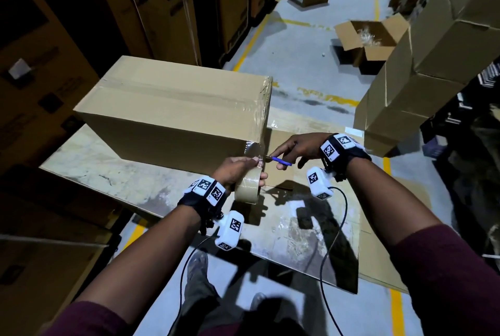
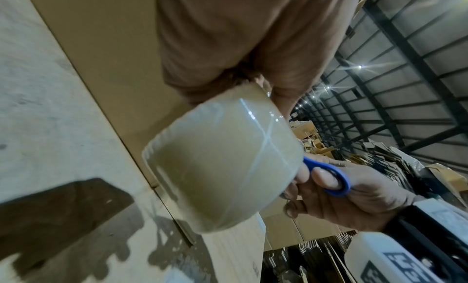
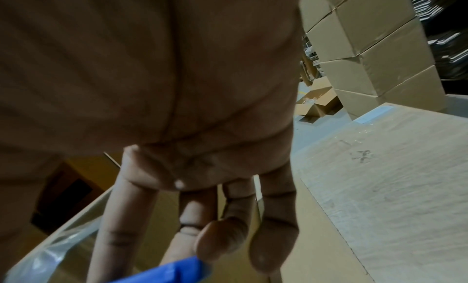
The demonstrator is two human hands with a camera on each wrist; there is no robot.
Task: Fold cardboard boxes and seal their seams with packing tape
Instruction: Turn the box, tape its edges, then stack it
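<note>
While we stand at the near edge of the worktop, we record the following.

Work surface: flattened cardboard sheets [image 1: 135, 173] laid as a table top, scuffed and stained, reaching from left to right in front of us.

Cardboard box [image 1: 173, 108]: closed, resting on the sheets on the far left side; clear tape runs along its top seam and down its right end, wrinkled at the right corner.

Tape roll [image 1: 247, 186]: brown packing tape, held above the sheets just near of the box's near right corner.

Left hand [image 1: 235, 170]: our fingers curl round the roll, with thumb and forefinger pinching the loose tape end at the top of the roll.

Scissors [image 1: 280, 160]: blue-handled, lying roughly level, tips pointing left and meeting the tape end at our left fingertips; the left wrist view shows a blue handle loop [image 2: 336, 179] with a finger through it.

Right hand [image 1: 297, 147]: closed round the scissor handles, just right of the left hand; we cannot tell how far the blades are parted.

Stacked boxes [image 1: 422, 59]: sealed cartons piled at the far right.

Open box [image 1: 370, 38]: on the floor at the far right, flaps up, pale packing material inside.

Floor [image 1: 311, 65]: grey concrete with yellow lines.
</note>
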